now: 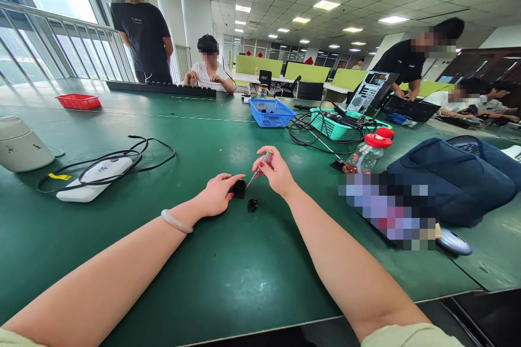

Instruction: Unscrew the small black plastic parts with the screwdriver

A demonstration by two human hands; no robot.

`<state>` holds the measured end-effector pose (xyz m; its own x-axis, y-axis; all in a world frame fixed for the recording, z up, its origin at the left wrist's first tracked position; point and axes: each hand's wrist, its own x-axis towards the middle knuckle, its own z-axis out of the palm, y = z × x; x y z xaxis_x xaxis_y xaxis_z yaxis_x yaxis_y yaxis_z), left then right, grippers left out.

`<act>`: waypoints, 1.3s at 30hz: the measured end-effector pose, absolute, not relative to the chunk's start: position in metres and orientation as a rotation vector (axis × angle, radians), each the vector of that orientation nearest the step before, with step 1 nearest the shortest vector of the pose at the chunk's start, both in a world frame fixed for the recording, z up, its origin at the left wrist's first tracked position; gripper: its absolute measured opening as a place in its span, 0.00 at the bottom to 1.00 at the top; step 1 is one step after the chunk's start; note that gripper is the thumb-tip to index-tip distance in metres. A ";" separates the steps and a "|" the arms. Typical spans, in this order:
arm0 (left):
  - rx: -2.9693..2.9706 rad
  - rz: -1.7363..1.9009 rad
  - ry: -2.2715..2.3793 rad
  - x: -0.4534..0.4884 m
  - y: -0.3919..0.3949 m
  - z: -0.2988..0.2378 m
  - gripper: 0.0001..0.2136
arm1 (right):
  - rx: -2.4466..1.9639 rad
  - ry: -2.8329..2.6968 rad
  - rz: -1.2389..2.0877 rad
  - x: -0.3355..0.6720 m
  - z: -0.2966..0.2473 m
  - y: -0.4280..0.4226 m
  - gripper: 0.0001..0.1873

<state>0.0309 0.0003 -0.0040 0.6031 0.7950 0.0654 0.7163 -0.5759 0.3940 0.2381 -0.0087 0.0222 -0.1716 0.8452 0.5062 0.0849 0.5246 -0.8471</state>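
Forearms (122, 260) lie over the table's (244, 271) near edge: left hand (215, 196) pinches a black part (239, 188); right hand (277, 173) pinches a screwdriver (259, 169) slanting down-left, tip apparently touching it.

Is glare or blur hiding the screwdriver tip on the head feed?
Head view: light is even, and the screwdriver and small black part are sharp; window glare whitens only the far table; wide-angle distortion stretches the frame edges; a pixelated patch masks something to the right.

Room between cable (154, 158) left, bag (448, 184) right
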 end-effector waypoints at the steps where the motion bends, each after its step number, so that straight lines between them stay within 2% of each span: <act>1: 2.504 0.330 1.225 0.031 0.000 -0.003 0.30 | -0.816 -1.632 0.832 0.238 0.021 -0.009 0.11; 9: 2.489 0.447 1.175 0.030 0.000 -0.005 0.31 | -0.952 -1.789 0.718 0.225 0.022 -0.015 0.05; 16: 2.437 0.529 1.150 0.028 0.001 -0.006 0.32 | -0.979 -1.728 0.526 0.223 0.022 -0.018 0.07; 20: 2.425 0.535 1.123 0.029 0.000 -0.002 0.33 | -0.889 -1.577 0.547 0.223 0.021 -0.018 0.07; 26: 2.433 0.538 1.123 0.029 0.001 -0.004 0.33 | -0.979 -1.760 0.549 0.218 0.015 -0.017 0.05; 34: 2.474 0.601 1.125 0.029 0.000 -0.004 0.29 | -1.094 -1.688 0.534 0.215 0.023 -0.017 0.09; 39: 2.510 0.740 1.076 0.030 -0.003 0.000 0.25 | -1.118 -1.710 0.514 0.218 0.020 -0.015 0.07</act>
<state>0.0296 -0.0027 0.0003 0.5842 0.7387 0.3361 0.5778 -0.6694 0.4670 0.2176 -0.0151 0.0204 -0.0854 0.8606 0.5021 0.4408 0.4846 -0.7556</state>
